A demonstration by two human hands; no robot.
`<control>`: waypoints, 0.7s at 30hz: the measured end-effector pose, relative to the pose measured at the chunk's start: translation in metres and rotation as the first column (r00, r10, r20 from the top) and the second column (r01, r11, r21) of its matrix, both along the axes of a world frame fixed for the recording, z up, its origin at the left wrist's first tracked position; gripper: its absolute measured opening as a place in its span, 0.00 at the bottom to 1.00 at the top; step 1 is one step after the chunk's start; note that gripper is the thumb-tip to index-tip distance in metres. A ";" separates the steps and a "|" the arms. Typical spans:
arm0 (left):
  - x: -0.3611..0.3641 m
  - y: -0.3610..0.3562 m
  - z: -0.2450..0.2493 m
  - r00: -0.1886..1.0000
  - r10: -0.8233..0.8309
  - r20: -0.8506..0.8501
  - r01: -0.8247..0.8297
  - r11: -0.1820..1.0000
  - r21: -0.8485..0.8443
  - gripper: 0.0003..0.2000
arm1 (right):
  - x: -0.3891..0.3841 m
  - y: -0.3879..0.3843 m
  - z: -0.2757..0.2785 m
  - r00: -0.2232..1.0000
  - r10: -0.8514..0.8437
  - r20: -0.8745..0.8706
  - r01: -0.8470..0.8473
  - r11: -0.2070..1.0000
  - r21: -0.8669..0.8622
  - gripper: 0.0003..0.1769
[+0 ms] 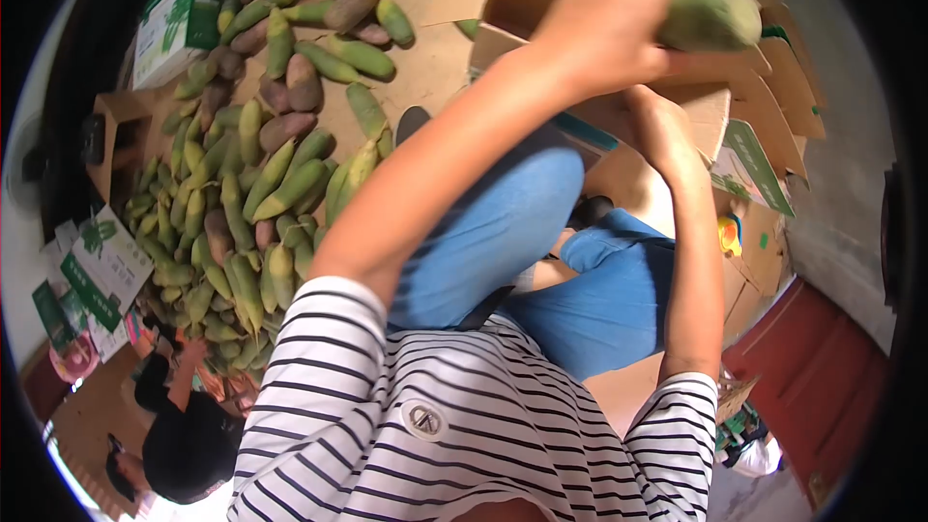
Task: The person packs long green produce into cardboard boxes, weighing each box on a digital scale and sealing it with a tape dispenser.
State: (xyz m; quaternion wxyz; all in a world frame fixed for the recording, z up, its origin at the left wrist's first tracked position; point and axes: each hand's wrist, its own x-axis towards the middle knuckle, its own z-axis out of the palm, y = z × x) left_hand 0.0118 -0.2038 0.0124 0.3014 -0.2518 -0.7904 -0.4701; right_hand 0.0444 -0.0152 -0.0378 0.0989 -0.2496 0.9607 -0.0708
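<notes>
My left hand point(619, 19), slightly blurred, is closed around a green radish point(713, 14) above an open cardboard box point(527, 0). The radish's thick rounded end sticks out to the right of the fist. Just below it, my right hand point(665, 126) is beside a cardboard flap point(710, 116); its fingers are mostly hidden, so whether they grip the flap cannot be seen. A large heap of green radishes point(232, 193), some with purplish skin, covers the floor to the left of my knees.
A green-and-white printed box point(179, 24) stands at the upper left, another printed carton point(101, 266) at the left. At the lower left, a person in black point(188, 445) reaches toward the heap. A yellow toy point(730, 234) lies right of my right forearm, near a red panel point(807, 372).
</notes>
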 end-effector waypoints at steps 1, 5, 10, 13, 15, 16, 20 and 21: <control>0.002 0.004 0.005 0.990 0.024 0.138 0.011 0.969 -0.248 0.25 | -0.002 -0.002 -0.007 0.989 -0.111 0.097 0.120 0.988 -0.097 0.14; 0.040 -0.048 -0.018 0.968 0.000 0.251 0.047 0.982 -0.185 0.24 | 0.000 0.007 -0.005 0.989 0.093 -0.115 -0.085 0.994 0.070 0.13; 0.170 -0.204 -0.114 0.541 0.582 0.608 -0.060 0.747 -0.662 0.22 | -0.005 0.001 0.000 0.996 0.085 -0.011 -0.083 0.987 0.137 0.12; 0.288 -0.304 -0.179 0.136 0.860 0.493 0.235 0.455 -0.859 0.24 | -0.002 0.006 -0.007 0.999 0.045 -0.029 -0.045 0.999 -0.030 0.11; 0.356 -0.343 -0.207 -0.013 0.894 0.448 0.285 0.433 -0.855 0.23 | -0.005 -0.004 0.006 0.999 0.021 0.040 -0.023 0.998 0.059 0.11; 0.388 -0.357 -0.224 -0.062 0.889 0.453 0.295 0.450 -0.843 0.23 | -0.004 -0.007 0.012 0.997 0.025 0.079 -0.035 0.992 0.125 0.11; 0.430 -0.349 -0.246 -0.048 0.883 0.466 0.032 0.468 -0.883 0.24 | 0.000 -0.009 0.011 0.997 -0.048 0.067 0.048 0.999 -0.002 0.12; 0.431 -0.350 -0.247 -0.044 0.870 0.490 -0.015 0.490 -0.872 0.22 | 0.001 -0.012 0.013 0.991 -0.091 0.094 0.091 0.996 0.000 0.12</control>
